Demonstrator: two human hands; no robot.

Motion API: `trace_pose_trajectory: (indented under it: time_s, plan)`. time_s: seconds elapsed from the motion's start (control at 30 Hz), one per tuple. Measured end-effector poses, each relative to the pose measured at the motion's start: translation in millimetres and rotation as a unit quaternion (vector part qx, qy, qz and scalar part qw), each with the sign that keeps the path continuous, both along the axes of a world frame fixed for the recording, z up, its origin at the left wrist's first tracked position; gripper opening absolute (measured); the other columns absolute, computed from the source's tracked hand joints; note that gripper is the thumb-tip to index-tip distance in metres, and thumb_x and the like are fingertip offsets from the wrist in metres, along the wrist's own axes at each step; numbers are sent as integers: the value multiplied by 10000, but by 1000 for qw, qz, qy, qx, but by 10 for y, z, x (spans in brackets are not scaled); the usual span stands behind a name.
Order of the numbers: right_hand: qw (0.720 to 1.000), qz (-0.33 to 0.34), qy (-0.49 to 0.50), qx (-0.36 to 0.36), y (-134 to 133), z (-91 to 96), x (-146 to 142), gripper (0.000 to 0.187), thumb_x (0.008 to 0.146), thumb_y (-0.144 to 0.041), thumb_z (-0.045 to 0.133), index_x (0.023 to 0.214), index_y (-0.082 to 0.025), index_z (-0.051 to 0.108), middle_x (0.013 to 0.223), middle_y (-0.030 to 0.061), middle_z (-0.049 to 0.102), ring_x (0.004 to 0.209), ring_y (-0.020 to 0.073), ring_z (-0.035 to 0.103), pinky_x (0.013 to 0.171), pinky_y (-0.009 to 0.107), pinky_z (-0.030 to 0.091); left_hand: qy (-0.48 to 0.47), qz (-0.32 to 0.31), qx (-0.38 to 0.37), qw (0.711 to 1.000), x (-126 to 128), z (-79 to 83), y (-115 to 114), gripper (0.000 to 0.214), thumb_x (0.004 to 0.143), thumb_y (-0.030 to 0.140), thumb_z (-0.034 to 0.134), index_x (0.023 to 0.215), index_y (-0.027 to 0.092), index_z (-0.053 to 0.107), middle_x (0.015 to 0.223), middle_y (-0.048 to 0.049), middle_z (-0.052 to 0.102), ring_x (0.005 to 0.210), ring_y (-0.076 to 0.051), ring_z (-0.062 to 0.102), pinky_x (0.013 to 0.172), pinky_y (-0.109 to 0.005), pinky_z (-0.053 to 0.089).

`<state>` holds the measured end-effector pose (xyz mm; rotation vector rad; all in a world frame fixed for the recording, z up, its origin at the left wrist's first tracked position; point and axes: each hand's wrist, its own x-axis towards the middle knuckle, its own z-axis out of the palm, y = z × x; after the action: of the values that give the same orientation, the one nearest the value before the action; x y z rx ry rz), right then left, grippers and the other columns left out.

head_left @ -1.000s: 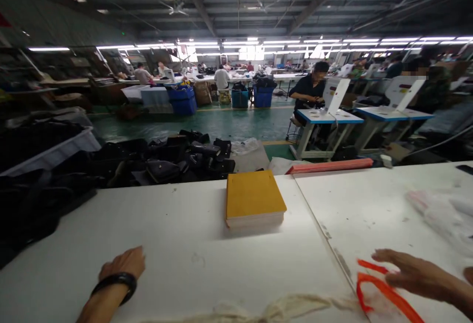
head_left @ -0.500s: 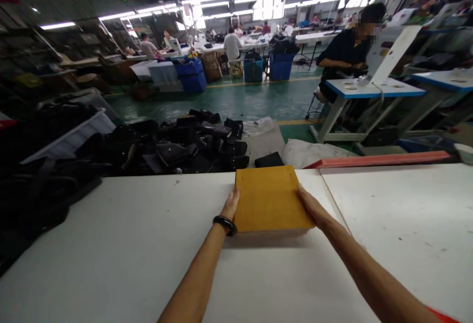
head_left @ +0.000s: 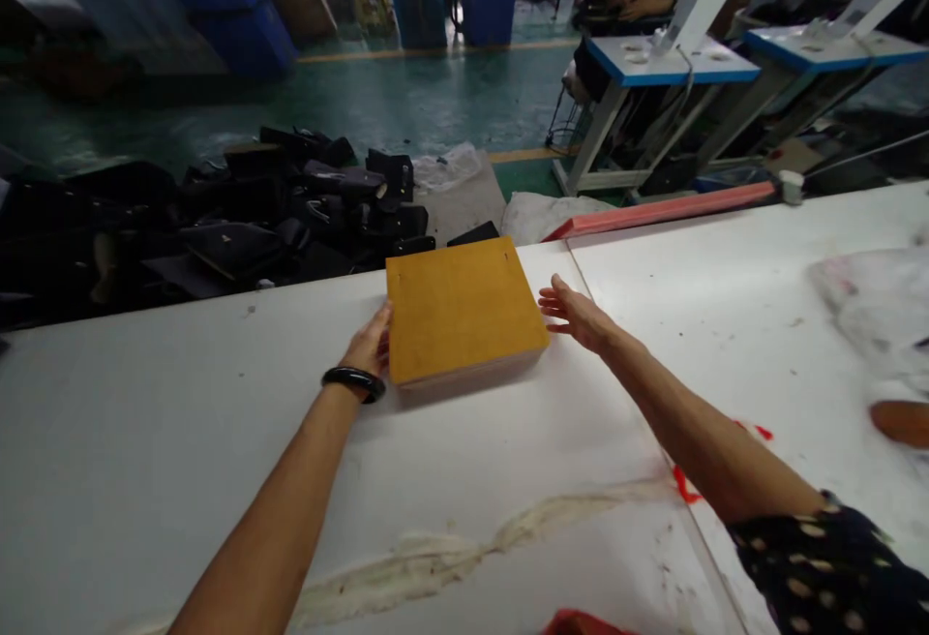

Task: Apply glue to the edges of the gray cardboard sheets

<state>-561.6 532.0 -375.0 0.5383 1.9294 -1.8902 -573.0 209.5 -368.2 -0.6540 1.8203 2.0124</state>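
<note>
Yellow stack [head_left: 461, 308] on table [head_left: 181, 441]; black bags [head_left: 290, 204] behind.

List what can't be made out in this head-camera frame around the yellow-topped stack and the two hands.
- Left hand: fingertips hidden behind the yellow-topped stack.
- Stack's makeup: side layers too blurred to count.
- Right hand: open beside the stack; contact with it unclear.
- Clear bag: blurred, cut by the right edge.
- Red item: cut by the bottom edge.
</note>
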Motion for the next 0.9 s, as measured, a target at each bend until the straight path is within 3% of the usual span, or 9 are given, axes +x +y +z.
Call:
trace_pose_trajectory:
  time_s: [0.1, 0.2, 0.27, 0.33, 0.4, 0.43, 0.6, 0.73, 0.9]
  plan:
    - [983, 96, 59, 145, 326, 71, 610, 429, 825, -541, 381, 964, -177, 561, 1079, 103, 559, 997, 247, 504, 823, 378, 421, 46, -20, -128, 991, 381, 28, -210, 506, 654, 604, 542, 963, 203, 550, 1050, -52, 560, 973, -192, 528, 855, -347, 417]
    - [903, 303, 95, 290, 530, 49, 1461, 372, 716, -458, 589, 1000, -222, 558, 1028, 71, 563, 927, 244, 516, 808, 380, 410, 77, -110, -229, 964, 1190, -24, -349, 481, 472, 470, 752, 843, 200, 607, 939, -58, 577, 938, -243, 510, 897, -407, 368]
    - [831, 374, 112, 395, 581, -71, 1923, 357, 608, -368, 682, 911, -210, 578, 952, 79, 559, 835, 262, 524, 733, 397, 419, 156, -290, -350, 877, 1807, -155, -358, 536, 444, 469, 764, 901, 240, 602, 952, -63, 583, 935, -269, 501, 872, -443, 379]
    - [772, 401, 135, 474, 587, -212, 2160, 102, 678, -257, 593, 766, -208, 580, 843, 75, 565, 773, 256, 526, 699, 402, 407, 204, -389, -434, 786, 2278, -330, -327, 363, 548, 419, 722, 847, 255, 598, 900, -61, 595, 846, -260, 521, 763, -425, 421]
    - [765, 408, 149, 476, 579, -287, 2164, 74, 746, -222, 495, 692, -211, 545, 762, 62, 568, 704, 228, 528, 657, 371, 403, 225, -428, -477, 734, 2488, -454, -298, 107, 719, 358, 573, 739, 253, 571, 811, -49, 604, 759, -232, 535, 696, -396, 426]
    - [781, 404, 142, 455, 574, -284, 2099, 113, 775, -240, 463, 682, -215, 521, 717, 49, 566, 652, 206, 522, 619, 344, 401, 220, -430, -482, 732, 2492, -472, -295, 122, 772, 340, 498, 711, 245, 546, 780, -46, 601, 736, -218, 539, 684, -378, 425]
    - [913, 319, 45, 252, 531, -67, 1532, 200, 842, -373, 375, 738, -222, 455, 594, -15, 533, 532, 142, 486, 477, 251, 367, 84, -391, -418, 816, 1957, -200, -449, 239, 860, 359, 272, 721, 240, 426, 609, 20, 521, 578, -135, 508, 612, -260, 404]
    - [941, 273, 64, 189, 496, -47, 1063, 245, 748, -450, 515, 742, -208, 550, 700, 12, 592, 660, 176, 541, 597, 286, 433, 87, -362, -436, 819, 1457, 23, -671, 158, 749, 385, 455, 735, 236, 505, 728, -2, 560, 703, -174, 532, 726, -324, 408]
    - [994, 89, 33, 62, 314, -155, 392, 454, 707, -579, 531, 898, -170, 590, 995, 115, 613, 914, 249, 558, 808, 386, 432, -7, -109, -198, 974, 777, 122, -755, 555, 547, 561, 640, 944, 183, 552, 1091, -120, 567, 1028, -247, 518, 905, -375, 390]
